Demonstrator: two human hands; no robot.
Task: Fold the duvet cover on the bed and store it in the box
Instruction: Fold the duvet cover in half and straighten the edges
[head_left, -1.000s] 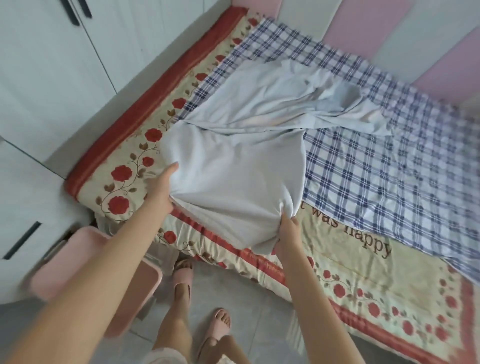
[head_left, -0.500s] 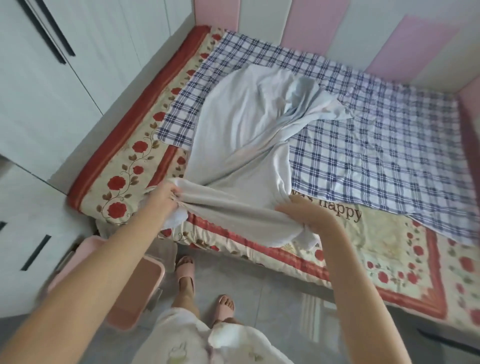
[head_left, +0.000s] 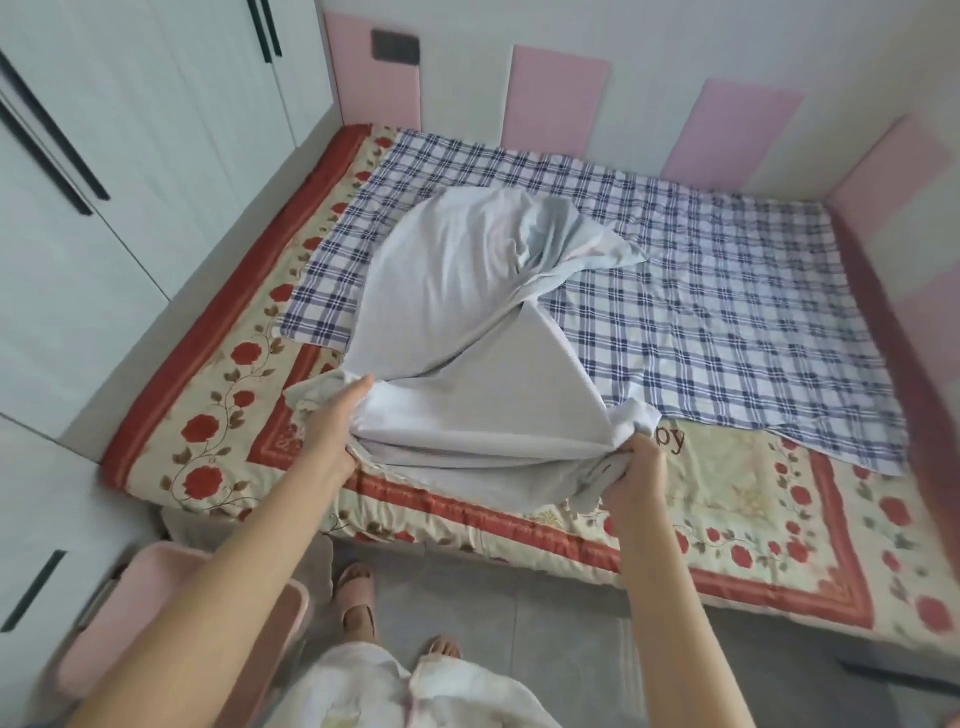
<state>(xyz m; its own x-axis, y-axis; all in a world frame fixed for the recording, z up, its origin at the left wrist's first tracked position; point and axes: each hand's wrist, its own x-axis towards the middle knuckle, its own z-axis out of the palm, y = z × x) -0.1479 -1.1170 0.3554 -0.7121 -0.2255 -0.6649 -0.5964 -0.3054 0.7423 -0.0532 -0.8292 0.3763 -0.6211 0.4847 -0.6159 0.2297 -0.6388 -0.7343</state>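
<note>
Between the two hands, just above the near edge of the bed (head_left: 519, 540), a pale grey duvet cover (head_left: 467, 322) is being held up. The left hand (head_left: 337, 431) is reaching forward on a nearly straight arm. Its fingers are lying long over the cloth, one bunched corner is gathered under the palm, and the hand is holding it there. A small tail of cloth is sticking out to the left of this hand. The right hand (head_left: 636, 475) is showing its back to the camera, with its fingers curling round the other bunched corner and gripping it. Both hands are staying at about the same height, well apart from each other.

From hand to hand the cover is stretching in a smooth band, with soft folds sagging under it. Beyond the hands it is narrowing and twisting, and its far end is lying crumpled on a blue checked sheet (head_left: 727, 291), which is spreading out beyond and to the right of the right hand. Under both hands a quilt with red roses (head_left: 218, 426) is covering the bed. Below the left forearm a pink box (head_left: 171, 577) is standing on the floor, partly hidden by that arm.
</note>
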